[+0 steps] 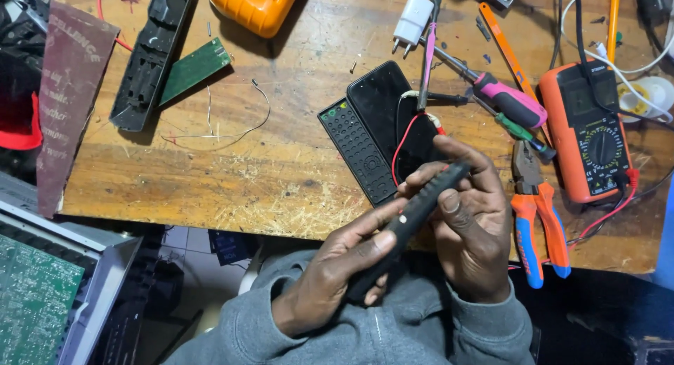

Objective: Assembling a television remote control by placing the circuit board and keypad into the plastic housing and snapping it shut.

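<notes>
Workbench edge point(210, 221) beside black remote point(414, 214)

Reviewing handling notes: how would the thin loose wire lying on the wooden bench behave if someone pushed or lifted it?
The thin wire looks floppy: it lies in loose curves on the wooden bench, so it would likely droop when lifted. It seems very light for its length. A push would probably bend it or slide it rather than roll it.

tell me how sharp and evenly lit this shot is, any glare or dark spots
Head view: mostly sharp, both hands and the black remote they hold well lit; soft glare on the orange case; left edge and lower right corner fall into deep shadow; slight wide-angle bending toward the edges.
</notes>
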